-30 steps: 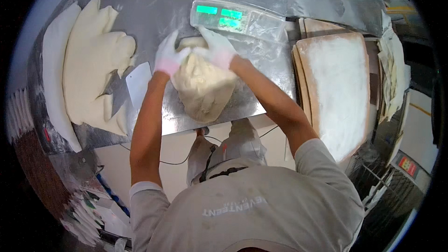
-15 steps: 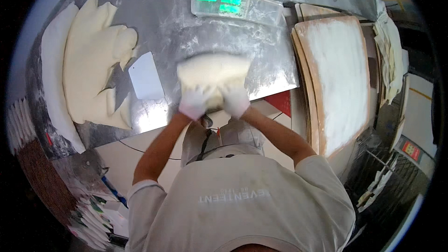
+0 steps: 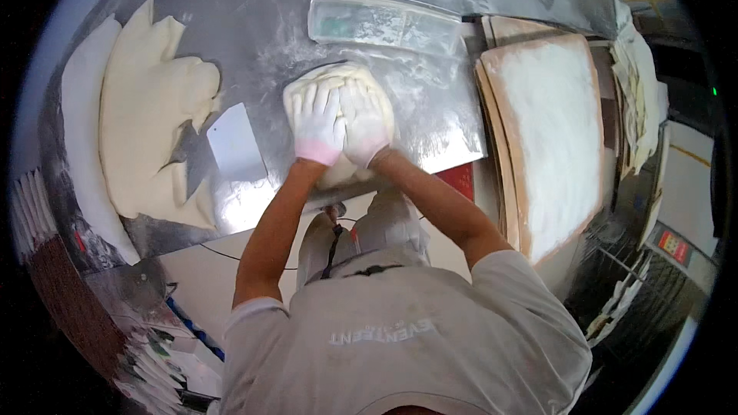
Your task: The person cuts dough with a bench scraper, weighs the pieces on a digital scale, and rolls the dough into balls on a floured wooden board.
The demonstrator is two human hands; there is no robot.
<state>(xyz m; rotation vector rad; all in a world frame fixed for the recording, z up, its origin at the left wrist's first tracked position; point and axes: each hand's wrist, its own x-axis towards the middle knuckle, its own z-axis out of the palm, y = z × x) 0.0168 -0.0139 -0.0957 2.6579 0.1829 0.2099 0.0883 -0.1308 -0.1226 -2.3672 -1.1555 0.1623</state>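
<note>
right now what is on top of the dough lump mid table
The gloved left hand and right hand lie side by side on the dough lump; its surface beneath them is hidden.

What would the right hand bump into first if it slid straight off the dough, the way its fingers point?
Past the dough, the right hand would probably reach the scale first, across floury table, though heights are hard to judge.
</note>
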